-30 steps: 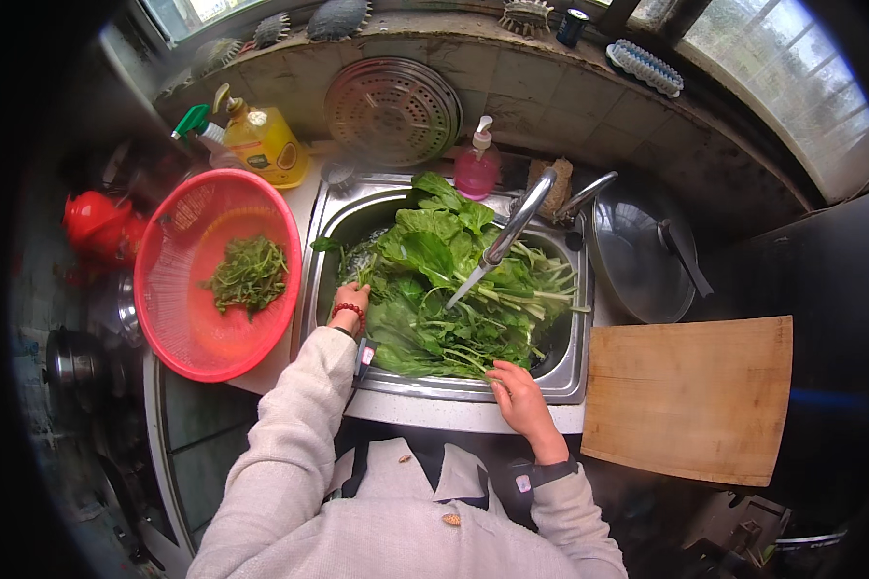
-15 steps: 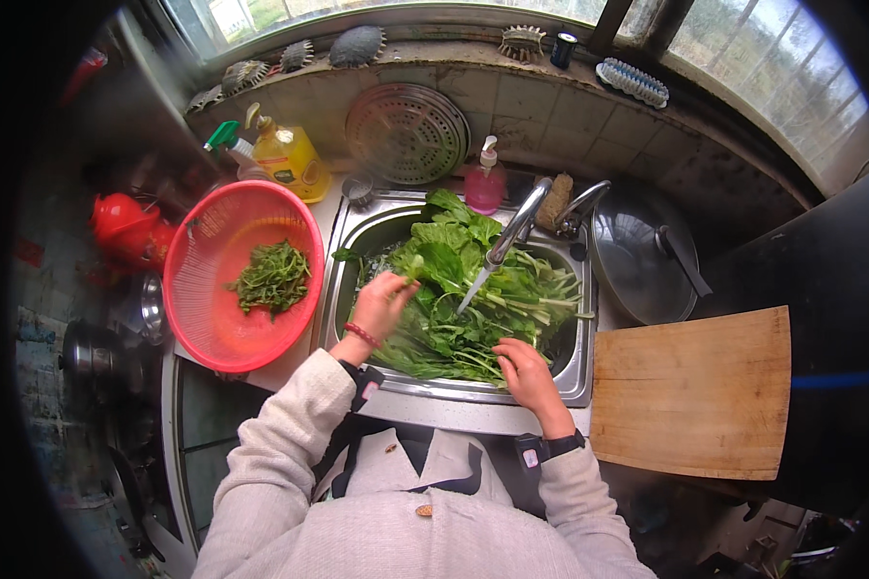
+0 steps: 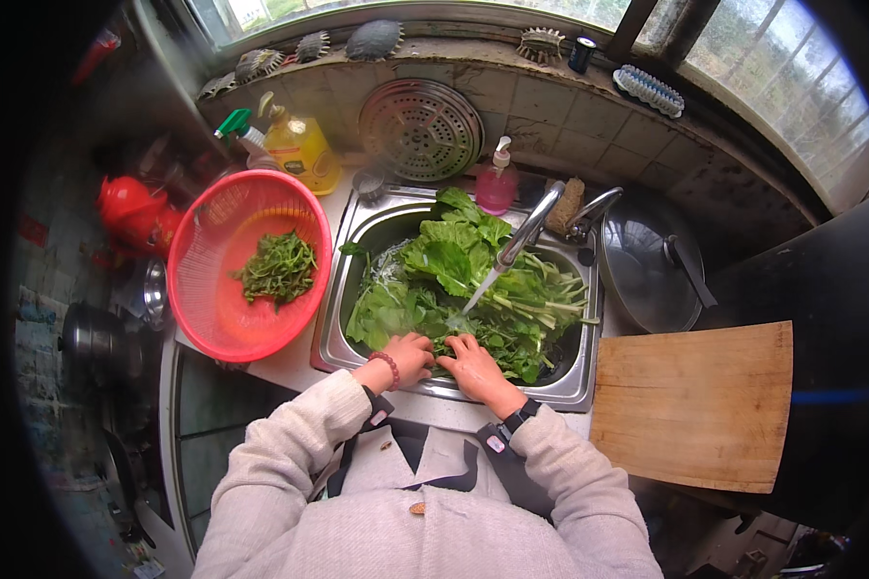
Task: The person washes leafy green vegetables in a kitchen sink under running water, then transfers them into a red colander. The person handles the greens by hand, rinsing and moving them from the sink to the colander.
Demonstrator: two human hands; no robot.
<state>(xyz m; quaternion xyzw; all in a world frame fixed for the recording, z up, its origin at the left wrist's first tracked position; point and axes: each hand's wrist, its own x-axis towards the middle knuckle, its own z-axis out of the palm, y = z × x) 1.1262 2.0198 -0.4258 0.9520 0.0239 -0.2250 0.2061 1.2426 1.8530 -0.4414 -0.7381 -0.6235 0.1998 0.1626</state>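
Leafy greens [image 3: 454, 256] with pale stalks fill the steel sink [image 3: 586, 372], heaped higher toward the back and right. Water runs onto them from the tap [image 3: 531, 227]. My left hand [image 3: 407, 359] and my right hand [image 3: 475, 369] are close together at the sink's near side. The fingers of both bend round some leaves there, and their tips are partly hidden among the greens. A bead bracelet circles my left wrist.
Left of the sink stands a red plastic colander [image 3: 212, 314] with a small heap of greens. Behind are a yellow bottle [image 3: 302, 154], a steamer plate [image 3: 420, 130] and a pink pump bottle [image 3: 496, 183]. A wooden board [image 3: 695, 400] and a lidded pan [image 3: 647, 261] lie to the right.
My left hand has come down from above the greens to the sink's near side. My right hand has moved left, beside it. The view has shifted slightly.
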